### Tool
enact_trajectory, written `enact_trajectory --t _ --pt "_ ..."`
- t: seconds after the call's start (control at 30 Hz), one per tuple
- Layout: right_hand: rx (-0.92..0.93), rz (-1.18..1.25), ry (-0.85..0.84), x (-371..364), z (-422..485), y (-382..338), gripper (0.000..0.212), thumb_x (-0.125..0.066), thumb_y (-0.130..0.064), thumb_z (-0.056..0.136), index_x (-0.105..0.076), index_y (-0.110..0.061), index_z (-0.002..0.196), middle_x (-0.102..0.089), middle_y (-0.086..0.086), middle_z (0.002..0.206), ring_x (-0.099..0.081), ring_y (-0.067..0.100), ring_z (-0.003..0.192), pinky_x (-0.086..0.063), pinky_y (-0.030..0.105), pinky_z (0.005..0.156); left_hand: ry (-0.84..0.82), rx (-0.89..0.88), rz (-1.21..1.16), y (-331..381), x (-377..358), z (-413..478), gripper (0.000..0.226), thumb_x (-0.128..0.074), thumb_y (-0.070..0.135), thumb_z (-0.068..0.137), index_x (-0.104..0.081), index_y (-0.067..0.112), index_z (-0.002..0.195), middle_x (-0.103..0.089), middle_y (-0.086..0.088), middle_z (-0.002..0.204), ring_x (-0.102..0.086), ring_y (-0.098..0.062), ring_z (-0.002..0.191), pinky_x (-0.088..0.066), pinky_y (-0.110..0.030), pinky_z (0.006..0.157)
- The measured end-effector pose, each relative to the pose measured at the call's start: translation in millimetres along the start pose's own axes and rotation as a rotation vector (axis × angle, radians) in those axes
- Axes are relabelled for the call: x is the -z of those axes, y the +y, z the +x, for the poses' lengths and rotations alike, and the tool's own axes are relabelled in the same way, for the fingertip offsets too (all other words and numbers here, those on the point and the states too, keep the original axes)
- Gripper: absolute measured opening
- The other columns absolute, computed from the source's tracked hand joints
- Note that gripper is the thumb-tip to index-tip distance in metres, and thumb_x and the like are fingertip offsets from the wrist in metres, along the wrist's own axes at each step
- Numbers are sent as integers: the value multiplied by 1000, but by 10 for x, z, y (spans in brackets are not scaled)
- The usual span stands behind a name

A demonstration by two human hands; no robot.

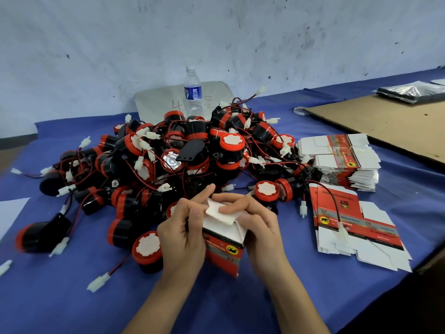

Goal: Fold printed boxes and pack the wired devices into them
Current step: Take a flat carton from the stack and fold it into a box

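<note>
- Currently the folding step is in hand: one printed box (pixel 224 253) is held upright between both hands, low over the blue surface (pixel 72 297) and just in front of the pile.
- The left hand (pixel 181 235) grips the box's left side, forefinger reaching up by the white end flap (pixel 218 213).
- The right hand (pixel 261 229) wraps the right side, its fingers bent over that flap and pressing it.
- Whether a device is already inside cannot be told.
- Next, probably, the flap gets tucked in, which calls for keeping the walls square.
- The wired devices (pixel 192 153) lie heaped beyond; the flat blanks (pixel 346 162) are stacked to the right.
</note>
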State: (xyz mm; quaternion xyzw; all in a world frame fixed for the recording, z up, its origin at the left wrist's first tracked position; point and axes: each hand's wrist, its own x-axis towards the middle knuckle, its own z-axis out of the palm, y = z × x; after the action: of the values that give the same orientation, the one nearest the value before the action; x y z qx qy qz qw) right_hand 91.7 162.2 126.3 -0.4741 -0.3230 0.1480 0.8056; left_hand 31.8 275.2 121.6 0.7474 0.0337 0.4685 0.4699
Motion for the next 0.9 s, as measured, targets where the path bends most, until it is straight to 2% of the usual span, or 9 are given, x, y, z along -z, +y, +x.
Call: enact_trajectory --t 0.13,0.23,0.3,0.37,0.47,0.57,0.67,0.77,0.9 --pt "-105 -80 43 5 -3 17 16 -64 -31 73 -66 -15 72 -68 -2 119 -66 22 106 -54 37 81 10 -28 -169 16 -18 11 18 -43 54 97 -46 36 100 -64 5 125 -64 -14 112 -49 -16 85" --pt "-151 -53 61 26 16 50 12 -65 -18 75 -66 -21 87 -69 1 118 -65 26 108 -53 42 85 0 -22 -206 19 -40 5 25 -51 56 92 -43 41 111 -55 2 136 -58 -19 122 -48 -26 96" --pt "-114 10 154 49 30 55 21 -64 -12 74 -68 -22 91 -70 7 114 -65 29 106 -51 47 88 -67 14 -59 -12 -64 -44 63 -66 54 75 -35 46 129 -42 9 145 -45 -16 133 -44 -34 104" --pt "-66 80 257 83 37 29 26 -68 -15 70 -70 -23 94 -71 7 110 -66 25 103 -55 39 83 -219 51 105 -34 -125 -102 112 -76 55 54 -11 52 145 -35 16 148 -37 -9 137 -39 -37 108" --pt "-14 26 294 116 27 -21 33 -69 -27 66 -69 -24 99 -71 2 111 -66 17 105 -53 23 77 -322 124 104 -38 -193 -137 129 -79 51 51 10 58 143 -47 16 139 -47 -2 127 -47 -33 100" --pt "-103 2 241 103 19 -19 32 -70 -24 70 -69 -25 102 -70 4 110 -66 21 103 -54 27 77 -305 25 210 -99 -132 -88 122 -76 50 55 3 50 148 -38 25 137 -46 -9 126 -48 -39 99" --pt "-169 -11 207 75 12 -9 32 -67 -21 76 -68 -24 107 -71 6 106 -68 24 98 -56 30 75 -312 -80 328 -108 -59 -28 108 -73 52 56 -14 38 147 -37 21 132 -43 -9 122 -47 -43 98" --pt "-127 -76 217 58 4 -27 34 -66 -18 76 -67 -25 109 -72 4 102 -69 19 92 -55 27 71 -304 -115 337 -79 -62 -15 98 -72 49 57 -25 29 141 -35 18 132 -40 -6 120 -49 -42 95" --pt "-103 -104 221 60 -7 -10 39 -65 -14 75 -65 -22 113 -72 1 103 -69 18 93 -56 26 71 -319 -120 336 -64 -57 -18 97 -71 48 56 -27 27 139 -35 16 131 -41 -7 119 -50 -44 94"
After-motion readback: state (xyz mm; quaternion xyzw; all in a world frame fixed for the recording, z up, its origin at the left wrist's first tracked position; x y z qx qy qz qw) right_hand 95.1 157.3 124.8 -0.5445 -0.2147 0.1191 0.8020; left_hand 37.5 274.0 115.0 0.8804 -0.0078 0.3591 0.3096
